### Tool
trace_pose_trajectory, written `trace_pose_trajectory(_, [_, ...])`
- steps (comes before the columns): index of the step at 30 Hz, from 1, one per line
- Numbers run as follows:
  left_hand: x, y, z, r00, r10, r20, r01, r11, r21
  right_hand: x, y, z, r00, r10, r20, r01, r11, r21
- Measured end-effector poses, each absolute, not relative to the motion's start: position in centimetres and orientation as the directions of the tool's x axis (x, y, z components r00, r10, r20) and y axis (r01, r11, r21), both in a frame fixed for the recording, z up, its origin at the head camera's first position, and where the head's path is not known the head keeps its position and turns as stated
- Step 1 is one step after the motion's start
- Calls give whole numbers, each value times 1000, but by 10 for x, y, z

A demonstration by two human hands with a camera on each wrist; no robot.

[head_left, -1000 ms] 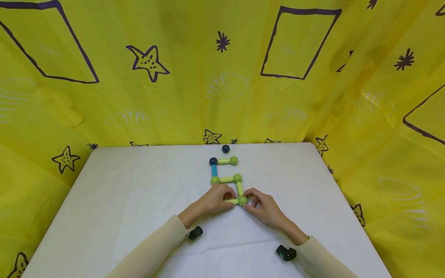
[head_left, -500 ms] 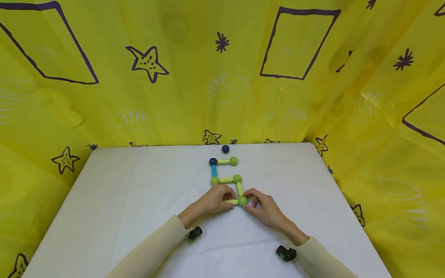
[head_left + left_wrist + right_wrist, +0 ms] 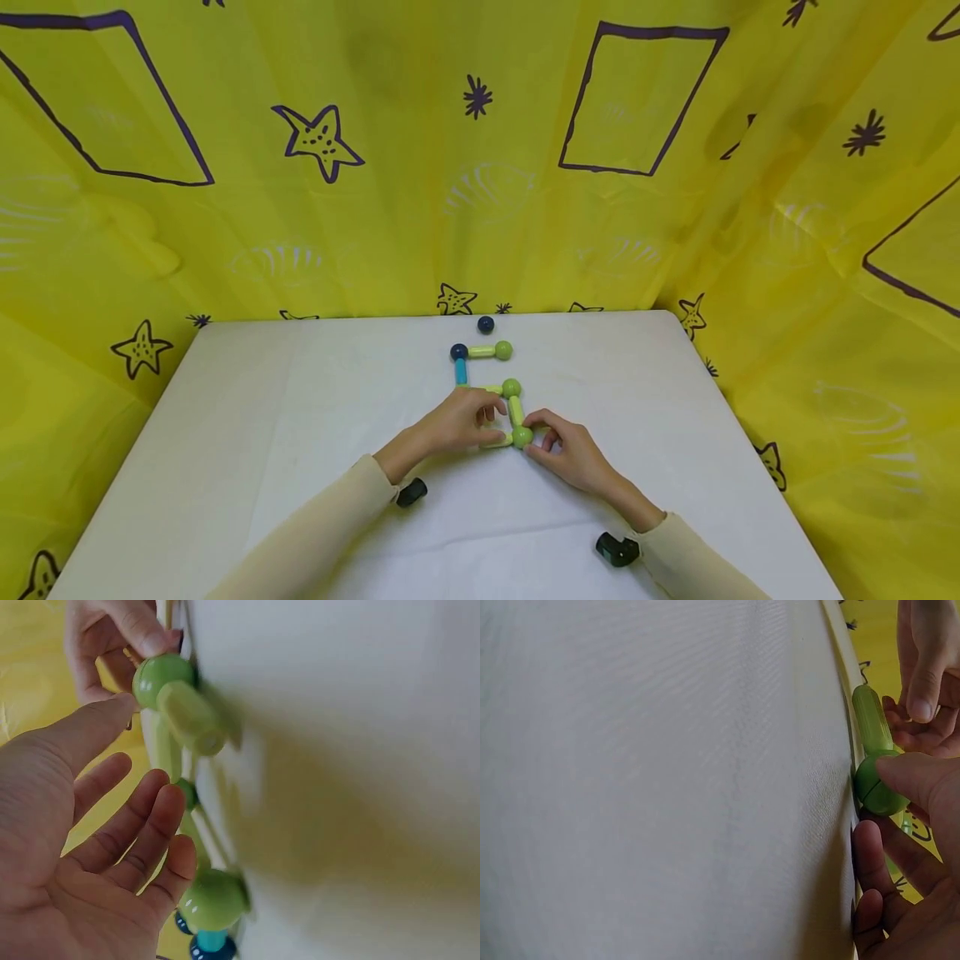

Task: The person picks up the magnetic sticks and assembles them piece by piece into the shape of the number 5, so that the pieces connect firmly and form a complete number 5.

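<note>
A snaking figure of rods and balls lies on the white table. My right hand [image 3: 573, 454] pinches the green ball [image 3: 522, 437] at its near corner, the thumb lying on it in the right wrist view. From that ball a light green rod [image 3: 191, 720] points left with a free end. My left hand [image 3: 453, 421] hovers beside this rod, fingers loosely spread and apart from it in the left wrist view. Another light green rod [image 3: 516, 411] leads up to a second green ball [image 3: 512, 387]. The left hand partly hides the middle green rod and the ball at its left end.
Farther back, a blue rod [image 3: 461, 372] joins a dark blue ball [image 3: 459, 352], then a green rod [image 3: 482, 352] and a green ball [image 3: 503, 350]. A loose dark blue ball [image 3: 486, 325] sits near the back edge, before a yellow curtain [image 3: 397, 208].
My left hand has let go of the near light green rod and moved slightly up and left, its fingers parting. The right hand keeps its pinch on the green ball.
</note>
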State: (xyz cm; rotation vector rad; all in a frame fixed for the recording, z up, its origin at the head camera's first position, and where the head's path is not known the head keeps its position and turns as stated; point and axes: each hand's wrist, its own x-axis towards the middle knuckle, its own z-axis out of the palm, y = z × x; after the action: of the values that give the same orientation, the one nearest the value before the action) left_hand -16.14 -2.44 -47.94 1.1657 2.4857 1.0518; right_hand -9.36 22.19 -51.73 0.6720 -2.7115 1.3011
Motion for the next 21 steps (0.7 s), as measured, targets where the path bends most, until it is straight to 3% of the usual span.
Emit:
trace_pose_trajectory(10, [-185, -28, -463, -655, 730, 197, 660, 425, 619, -93, 223, -518, -910, -353, 216, -390, 559, -732])
trace_pose_trajectory(21, [-220, -26, -455, -742, 644, 185, 601, 517, 609, -91, 222, -516, -911, -354, 213, -387, 548, -741])
